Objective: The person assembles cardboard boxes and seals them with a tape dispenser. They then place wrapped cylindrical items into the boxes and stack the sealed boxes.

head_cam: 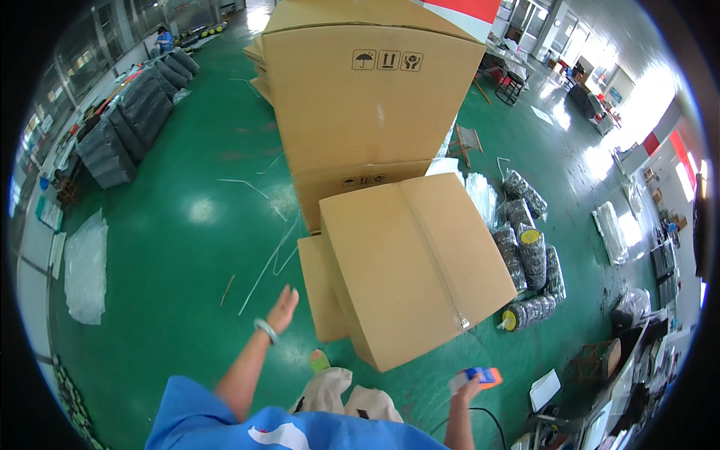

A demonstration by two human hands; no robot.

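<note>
A cardboard box (416, 264) with clear tape along its top seam stands askew in front of me, on or against another piece of cardboard (322, 289). My left hand (283, 309), with a pale bangle on the wrist, is held in the air left of the box, its fingers extended and nothing in it. To the box's lower right, my right hand (468, 388) grips a blue, white and orange object (482, 377), blurred, perhaps a tape dispenser. Behind the box rises a taller stack of large cardboard boxes (371, 107) with printed handling symbols.
Wrapped dark rolls (531, 264) lie right of the box. Loose white straps (264, 261) trail over the green floor on the left. Grey wrapped slabs (132, 121) line the left wall, where a person (163, 40) sits farther back. A cluttered table (602, 394) stands lower right.
</note>
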